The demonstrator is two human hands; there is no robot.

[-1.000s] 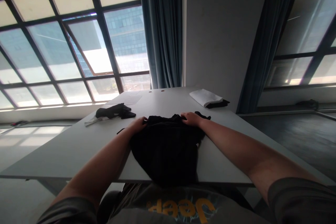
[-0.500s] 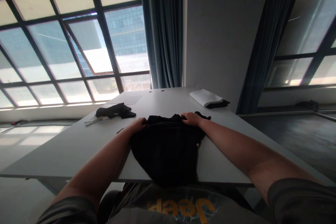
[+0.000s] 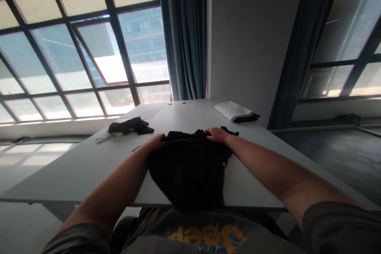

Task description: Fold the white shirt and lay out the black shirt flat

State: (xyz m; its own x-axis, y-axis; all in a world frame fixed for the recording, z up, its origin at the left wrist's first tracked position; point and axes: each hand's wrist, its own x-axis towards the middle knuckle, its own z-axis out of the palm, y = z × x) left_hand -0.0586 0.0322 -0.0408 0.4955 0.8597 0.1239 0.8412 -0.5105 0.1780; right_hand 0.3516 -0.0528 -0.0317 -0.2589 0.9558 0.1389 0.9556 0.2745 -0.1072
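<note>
A black garment (image 3: 187, 166) lies spread on the grey table (image 3: 74, 170) in front of me, its near end hanging over the table's front edge. My left hand (image 3: 156, 142) grips the garment's far left corner with fingers curled. My right hand (image 3: 216, 135) holds the far right corner, fingers closed over the fabric edge. Both forearms stretch along the garment's sides.
A smaller black cloth (image 3: 129, 126) lies on the table to the far left, next to a pale strip. A folded white cloth (image 3: 232, 110) on a dark piece sits at the far right. Beyond are large windows, blue curtains (image 3: 184, 35) and a wall.
</note>
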